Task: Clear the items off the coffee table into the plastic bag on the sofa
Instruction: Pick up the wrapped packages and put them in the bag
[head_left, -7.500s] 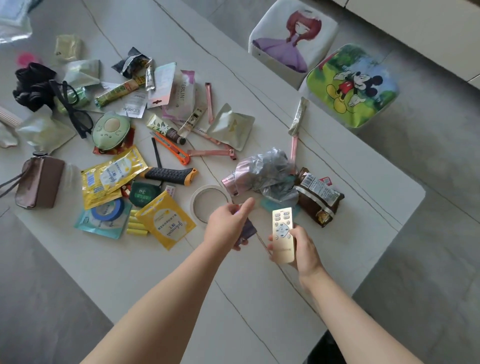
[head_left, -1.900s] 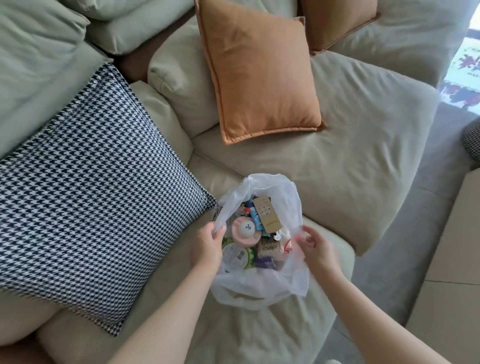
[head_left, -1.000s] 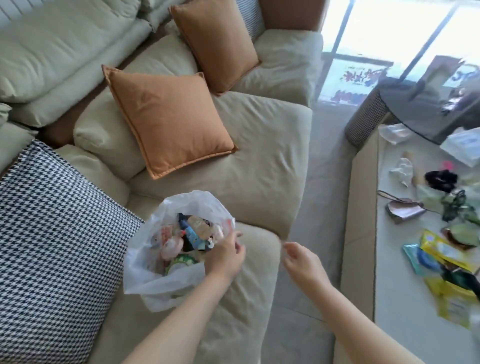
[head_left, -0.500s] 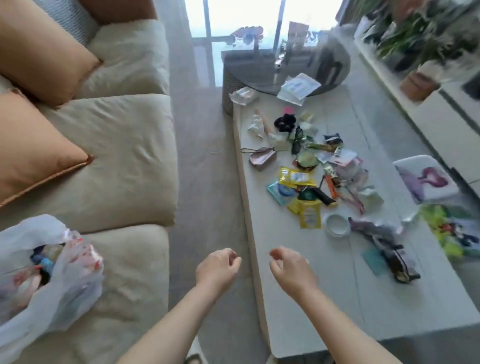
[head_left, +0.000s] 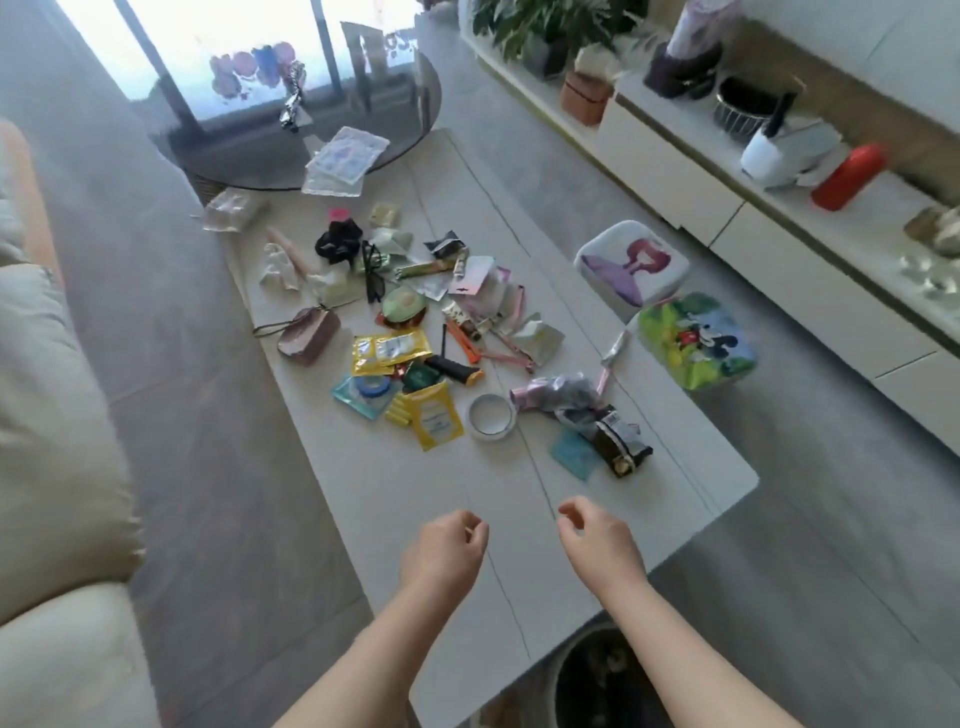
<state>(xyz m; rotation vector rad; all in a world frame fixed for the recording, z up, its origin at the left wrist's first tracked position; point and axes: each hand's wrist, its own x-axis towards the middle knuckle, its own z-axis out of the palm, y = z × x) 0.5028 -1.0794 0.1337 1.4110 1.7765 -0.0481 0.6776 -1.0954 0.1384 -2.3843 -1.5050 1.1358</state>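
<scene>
Both hands empty. Left hand (head_left: 445, 552) and right hand (head_left: 597, 543) hover over the bare near end of the coffee table (head_left: 395, 499), fingers loosely curled, gripping nothing, touching nothing.

Task items: still a large scatter across the table's middle, running toward the far end. Nearest to the hands: tape roll (head_left: 491, 417), yellow sachet (head_left: 435, 420), teal packet (head_left: 575, 453), dark snack wrapper (head_left: 618, 442) and a crumpled silver wrapper (head_left: 563, 391) by the right edge. All lie ahead of both hands, apart from them, w/ bare tabletop between. Further off: orange utility knife (head_left: 463, 340), black glasses (head_left: 373, 270), small brown pouch (head_left: 309, 335) near the left edge, black scrunchie (head_left: 338, 240) toward the far end.

Plastic bag: not in view; only a strip of sofa (head_left: 57, 415) shows at frame left. Est. task well short of halfway, judging by qty left.

Risks:
- Utility knife: blade state not legible; a careless grab in a mixed handful could cut.
- Flat sachets and packets sit flush on the smooth top; a pinch may slip, or push them off an edge to the floor.
- Overfilled handful may shed pieces over the floor gap on the way to the sofa.
- Glasses could get crushed or bent if scooped w/ hard items.
</scene>
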